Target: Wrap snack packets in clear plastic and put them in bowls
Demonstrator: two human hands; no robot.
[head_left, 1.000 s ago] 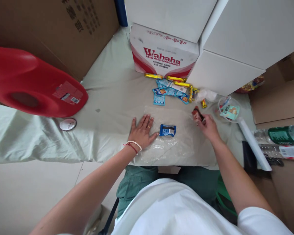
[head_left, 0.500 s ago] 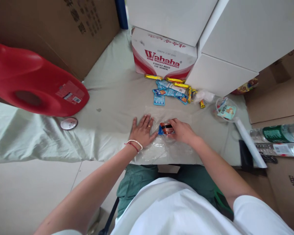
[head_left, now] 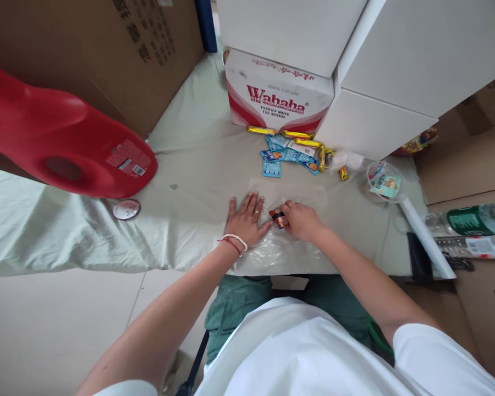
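Observation:
My left hand (head_left: 246, 221) lies flat with fingers spread on a clear plastic bag (head_left: 262, 254) on the cloth-covered table. Just right of its thumb, my right hand (head_left: 302, 220) is closed round a small red-brown and black snack packet (head_left: 278, 218). Part of that packet is hidden by the fingers. Beyond the hands lie several blue snack packets (head_left: 271, 168) and several yellow-wrapped bars (head_left: 307, 142), bunched together in front of the Wahaha carton (head_left: 278, 93).
A red jug (head_left: 82, 148) and a round tin (head_left: 126, 209) stand at the left. On the right are a clear tub (head_left: 384, 184), a white tube (head_left: 427, 236) and plastic bottles (head_left: 470, 220). White cabinets (head_left: 388, 121) close off the back.
The packet in my right hand has turned; its blue end, plain before, is now mostly out of sight. My left hand stays flat on the bag. The whole view has shifted slightly.

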